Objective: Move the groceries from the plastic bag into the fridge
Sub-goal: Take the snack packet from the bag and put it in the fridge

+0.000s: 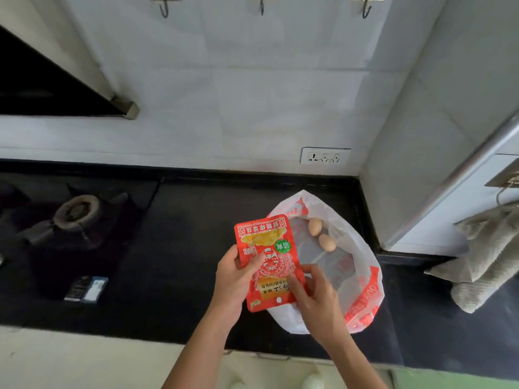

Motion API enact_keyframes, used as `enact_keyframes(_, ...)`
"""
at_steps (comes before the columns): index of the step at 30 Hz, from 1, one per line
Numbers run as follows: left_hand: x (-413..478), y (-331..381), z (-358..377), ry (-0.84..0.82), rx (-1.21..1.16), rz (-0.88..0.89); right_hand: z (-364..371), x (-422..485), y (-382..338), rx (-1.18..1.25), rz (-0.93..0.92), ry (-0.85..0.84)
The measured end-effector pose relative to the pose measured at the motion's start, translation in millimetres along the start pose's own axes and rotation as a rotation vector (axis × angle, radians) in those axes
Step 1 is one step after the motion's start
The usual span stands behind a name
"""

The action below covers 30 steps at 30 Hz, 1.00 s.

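Note:
A white plastic bag point(362, 265) with red print lies open on the black counter point(174, 276) near the right corner. Two brown eggs point(315, 226) point(327, 242) rest inside it. A flat red food packet point(269, 256) is held just above the bag's left edge. My left hand point(236, 279) grips the packet's left side, thumb on its front. My right hand point(317, 296) pinches its lower right edge, with the fingers over the bag's opening.
A gas stove burner point(75, 211) sits at the left of the counter, with a small dark box point(85, 289) in front of it. A wall socket point(325, 156) is on the tiled wall behind. Grey cloths point(488, 256) hang at the right, below a metal bar point(460, 175).

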<state>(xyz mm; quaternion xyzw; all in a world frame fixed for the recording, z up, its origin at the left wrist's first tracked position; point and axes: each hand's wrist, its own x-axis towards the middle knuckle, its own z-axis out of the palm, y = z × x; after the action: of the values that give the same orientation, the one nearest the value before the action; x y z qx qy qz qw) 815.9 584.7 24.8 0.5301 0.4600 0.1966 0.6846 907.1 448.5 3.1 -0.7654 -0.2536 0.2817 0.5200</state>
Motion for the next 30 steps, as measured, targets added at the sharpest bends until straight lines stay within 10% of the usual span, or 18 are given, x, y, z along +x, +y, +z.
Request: enact_keyframes(30, -235.6, -92.7, -187.5, 1.28, -0.499, 0.044, 227.7, -110.3, -47.5, -0.183, -0.353, -1.267)
